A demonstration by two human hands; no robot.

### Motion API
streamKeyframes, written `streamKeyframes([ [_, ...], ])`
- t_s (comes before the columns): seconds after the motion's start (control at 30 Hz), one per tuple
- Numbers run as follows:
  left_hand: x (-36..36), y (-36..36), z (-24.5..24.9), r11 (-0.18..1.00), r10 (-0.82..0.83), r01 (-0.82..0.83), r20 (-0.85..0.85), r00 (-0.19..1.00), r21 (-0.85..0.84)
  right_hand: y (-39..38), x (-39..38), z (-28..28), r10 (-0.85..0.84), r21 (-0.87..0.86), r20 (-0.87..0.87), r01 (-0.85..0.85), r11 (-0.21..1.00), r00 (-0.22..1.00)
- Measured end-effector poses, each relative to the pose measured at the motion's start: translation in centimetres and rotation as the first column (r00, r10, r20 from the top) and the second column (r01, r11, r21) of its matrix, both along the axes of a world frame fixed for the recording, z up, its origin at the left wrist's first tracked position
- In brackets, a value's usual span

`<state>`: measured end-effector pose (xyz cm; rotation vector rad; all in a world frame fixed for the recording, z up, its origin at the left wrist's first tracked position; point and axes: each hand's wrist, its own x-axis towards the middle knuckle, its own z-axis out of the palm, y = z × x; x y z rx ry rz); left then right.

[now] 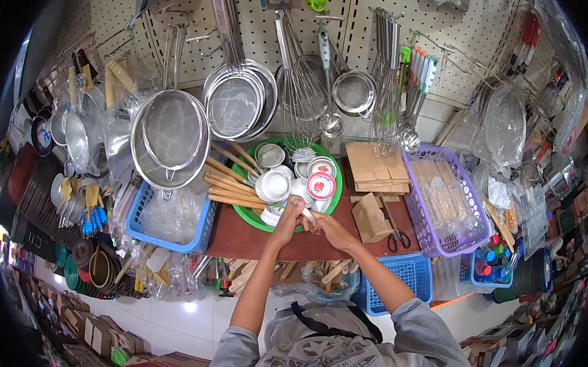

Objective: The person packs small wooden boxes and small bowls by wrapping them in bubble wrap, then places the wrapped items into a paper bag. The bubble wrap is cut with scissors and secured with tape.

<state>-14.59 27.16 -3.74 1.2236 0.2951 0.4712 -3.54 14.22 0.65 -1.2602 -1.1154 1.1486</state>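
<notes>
My left hand (288, 222) and my right hand (333, 233) meet over the front of a green basin (336, 202). Between their closed fingers is a small white dish (306, 211), seen nearly edge-on and partly covered. Beneath and beyond my hands, the basin holds several small white bowls (275, 185), some nested. A red-rimmed bowl with a red pattern (321, 185) lies at the right, just past my fingers. Wooden handles (230, 190) reach over the basin's left side.
A blue basket (201, 235) stands left of the basin. On the right are brown cardboard pieces (378, 171), an open small box (370, 219), scissors (398, 239) and a purple basket (447, 245). Strainers (170, 137) and whisks (302, 94) hang behind. A blue crate (398, 282) sits below the red tabletop (238, 237).
</notes>
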Motion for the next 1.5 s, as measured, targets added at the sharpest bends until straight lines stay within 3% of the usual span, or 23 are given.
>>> streamKeyframes([
  [0.23, 0.1, -0.9, 0.0, 0.997, 0.061, -0.062, 0.022, 0.998, 0.051, 0.0, 0.9, -0.8, 0.091, 0.050, 0.022, -0.092, 0.995, 0.996],
  [0.4, 0.6, -1.7, -0.8, 0.967, 0.192, -0.185, -0.024, 0.981, 0.176, -0.7, 1.8, 0.6, 0.140, -0.041, -0.012, -0.141, 0.989, 0.990],
  [0.63, 1.3, -3.5, -1.3, 0.897, 0.317, -0.267, -0.091, 0.944, 0.354, -2.6, 2.7, 1.0, 0.149, 0.021, 0.021, -0.150, 0.988, 0.989],
  [0.83, 2.0, -5.9, -0.5, 0.820, 0.372, -0.325, -0.007, 0.928, 0.471, -4.7, 3.9, 0.9, 0.162, 0.089, 0.068, -0.168, 0.982, 0.984],
  [1.03, 3.5, -8.4, 0.8, 0.809, 0.405, -0.335, -0.044, 0.913, 0.483, -6.5, 6.5, 1.1, 0.207, 0.074, 0.064, -0.212, 0.974, 0.976],
  [1.1, 4.0, -9.1, 0.9, 0.918, 0.329, -0.287, -0.121, 0.937, 0.272, -7.8, 6.9, 2.8, 0.158, 0.087, 0.086, -0.165, 0.982, 0.984],
  [1.13, 4.3, -9.5, 1.0, 0.953, 0.283, -0.259, -0.152, 0.947, 0.158, -8.3, 7.1, 3.3, 0.106, 0.122, 0.117, -0.120, 0.985, 0.987],
  [1.2, 4.7, -10.8, 1.9, 0.943, 0.320, -0.293, -0.187, 0.929, 0.159, -9.4, 7.8, 4.1, -0.002, 0.191, 0.173, -0.032, 0.981, 0.985],
  [1.3, 5.3, -11.8, 2.0, 0.942, 0.328, -0.293, -0.265, 0.907, 0.164, -11.3, 9.5, 5.5, -0.075, 0.182, 0.417, -0.003, 0.983, 0.906],
  [1.4, 5.7, -12.8, 2.4, 0.946, 0.322, -0.277, -0.388, 0.863, 0.169, -12.4, 11.3, 5.1, -0.199, 0.383, 0.650, -0.090, 0.919, 0.734],
  [1.5, 6.2, -13.6, 2.7, 0.957, 0.282, -0.212, -0.466, 0.839, 0.198, -13.4, 12.2, 5.5, -0.303, 0.458, 0.764, -0.148, 0.877, 0.569],
])
